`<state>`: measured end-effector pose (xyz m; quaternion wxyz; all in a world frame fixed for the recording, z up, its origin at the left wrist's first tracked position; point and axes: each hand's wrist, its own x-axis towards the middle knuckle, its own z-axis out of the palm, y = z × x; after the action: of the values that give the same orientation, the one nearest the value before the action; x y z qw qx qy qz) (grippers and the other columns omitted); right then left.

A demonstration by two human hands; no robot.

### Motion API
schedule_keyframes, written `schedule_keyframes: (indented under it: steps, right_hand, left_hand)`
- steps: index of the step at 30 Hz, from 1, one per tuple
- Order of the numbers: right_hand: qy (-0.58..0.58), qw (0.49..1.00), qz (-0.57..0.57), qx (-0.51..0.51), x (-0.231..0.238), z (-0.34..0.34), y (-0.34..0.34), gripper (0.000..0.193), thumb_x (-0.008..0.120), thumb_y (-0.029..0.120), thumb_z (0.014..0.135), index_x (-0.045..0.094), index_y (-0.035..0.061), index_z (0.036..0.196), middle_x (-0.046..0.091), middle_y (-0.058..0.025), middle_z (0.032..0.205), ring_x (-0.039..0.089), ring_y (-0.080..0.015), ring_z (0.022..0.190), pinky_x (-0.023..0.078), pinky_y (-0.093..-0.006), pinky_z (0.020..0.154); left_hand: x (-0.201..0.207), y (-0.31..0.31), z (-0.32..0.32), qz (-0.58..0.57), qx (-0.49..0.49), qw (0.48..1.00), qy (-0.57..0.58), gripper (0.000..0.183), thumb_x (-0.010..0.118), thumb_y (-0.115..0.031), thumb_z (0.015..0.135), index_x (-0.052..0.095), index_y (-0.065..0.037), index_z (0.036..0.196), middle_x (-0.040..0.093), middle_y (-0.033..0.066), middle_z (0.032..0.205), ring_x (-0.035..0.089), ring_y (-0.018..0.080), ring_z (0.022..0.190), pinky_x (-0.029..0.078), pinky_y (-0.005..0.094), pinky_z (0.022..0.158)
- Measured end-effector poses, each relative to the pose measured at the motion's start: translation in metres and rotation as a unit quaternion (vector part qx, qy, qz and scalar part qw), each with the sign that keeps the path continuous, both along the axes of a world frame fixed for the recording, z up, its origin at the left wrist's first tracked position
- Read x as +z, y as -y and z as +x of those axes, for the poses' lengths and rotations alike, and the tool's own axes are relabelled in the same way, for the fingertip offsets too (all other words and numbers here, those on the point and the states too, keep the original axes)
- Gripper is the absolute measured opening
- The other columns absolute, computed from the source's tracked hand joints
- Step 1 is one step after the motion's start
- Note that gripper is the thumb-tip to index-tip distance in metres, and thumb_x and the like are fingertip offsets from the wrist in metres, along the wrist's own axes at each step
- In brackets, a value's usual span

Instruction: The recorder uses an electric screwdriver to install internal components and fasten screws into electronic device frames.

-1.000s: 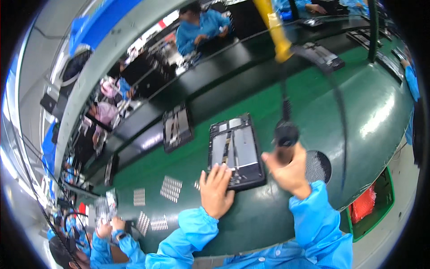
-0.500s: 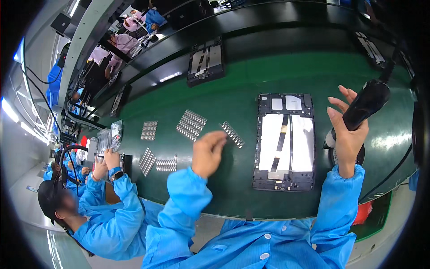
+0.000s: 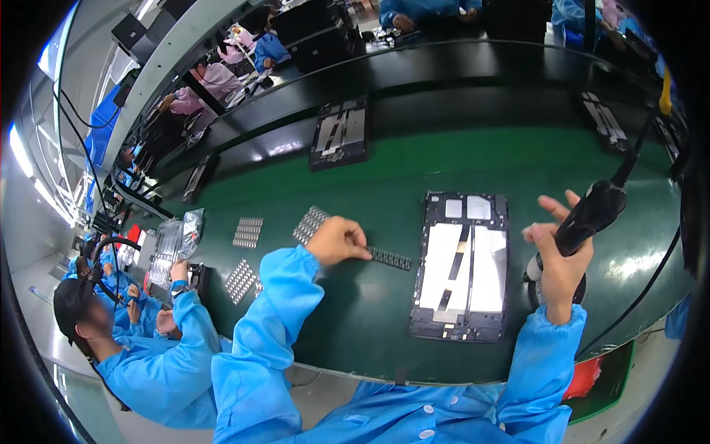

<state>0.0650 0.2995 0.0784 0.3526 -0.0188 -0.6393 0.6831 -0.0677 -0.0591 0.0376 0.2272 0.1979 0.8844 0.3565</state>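
Note:
My left hand (image 3: 336, 240) pinches the near end of a narrow strip of small metal parts (image 3: 390, 257), which points right toward an opened tablet (image 3: 473, 277). The tablet's black frame lies flat, with silvery battery panels and dark ribbon cables showing. My right hand (image 3: 566, 266), to the right of the tablet, grips a black corded electric screwdriver (image 3: 592, 214), with some fingers lifted off it. The screwdriver's lower end is beside a round dark holder (image 3: 579, 288), partly hidden by my hand. Behind my left hand lies a sheet of small metal parts (image 3: 308, 222), partly covered.
More part sheets (image 3: 248, 231) lie on the green table (image 3: 355, 311) at left. Another opened tablet (image 3: 340, 137) sits on the dark rail beyond. A co-worker in blue (image 3: 159, 362) works at far left near clear plastic bags (image 3: 191, 231). A red bag (image 3: 584, 377) is below right.
My left hand has closed on the strip's end, and the strip has turned more level. The whole view has shifted, so the table sits lower. The right hand still holds the screwdriver.

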Motion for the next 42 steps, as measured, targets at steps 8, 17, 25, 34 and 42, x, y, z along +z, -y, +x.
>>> schedule_keyframes:
  steps: [8,17,25,34,42]
  right_hand:
    - [0.054,0.998,-0.027,0.012,0.003,0.003,0.006,0.053,0.072,-0.001,0.075,0.046,-0.003,0.121,0.056,-0.0048,0.067,0.054,-0.0117,0.053,0.045,-0.0237,0.049]
    - [0.093,0.995,-0.018,0.009,0.001,0.009,0.007,0.054,0.077,-0.003,0.066,0.05,-0.0009,0.113,0.052,-0.002,0.064,0.051,-0.0099,0.051,0.041,-0.0219,0.047]
    - [0.087,0.996,-0.02,-0.014,-0.004,0.014,0.001,0.04,0.076,0.001,0.071,0.05,0.0021,0.102,0.052,-0.0014,0.064,0.05,-0.0102,0.049,0.039,-0.0227,0.045]
    - [-0.005,0.998,-0.046,-0.035,0.015,0.009,-0.034,0.033,0.074,-0.002,0.072,0.053,0.0005,0.098,0.055,-0.0016,0.062,0.053,-0.0104,0.048,0.039,-0.0234,0.044]
    - [-0.035,0.996,-0.016,-0.08,-0.012,0.035,-0.071,0.033,0.074,-0.003,0.073,0.054,-0.0025,0.098,0.058,-0.0027,0.062,0.054,-0.0099,0.048,0.042,-0.0226,0.045]
  left_hand:
    - [0.015,0.002,0.008,0.062,0.031,0.977,0.203,0.015,0.076,-0.003,0.074,0.067,0.002,0.084,0.068,0.0059,0.075,0.065,0.0104,0.068,0.051,0.0222,0.062]
    - [-0.001,-0.002,0.05,-0.024,0.038,0.982,-0.186,0.015,0.079,-0.009,0.067,0.067,-0.004,0.074,0.064,0.0103,0.07,0.062,0.0201,0.063,0.049,0.0305,0.057]
    - [0.002,-0.036,0.085,0.198,0.143,0.924,-0.294,0.013,0.076,-0.005,0.07,0.065,-0.002,0.076,0.065,0.0112,0.089,0.063,0.0214,0.078,0.051,0.0312,0.066]
    - [-0.038,-0.128,0.101,0.325,0.109,0.903,-0.26,0.016,0.067,0.01,0.074,0.057,-0.003,0.076,0.057,0.0154,0.12,0.045,0.0314,0.125,0.035,0.0416,0.104]
    - [-0.042,-0.154,0.115,0.302,0.049,0.922,-0.239,0.016,0.065,0.008,0.077,0.054,-0.002,0.078,0.056,0.0178,0.122,0.039,0.0346,0.13,0.033,0.0434,0.105]
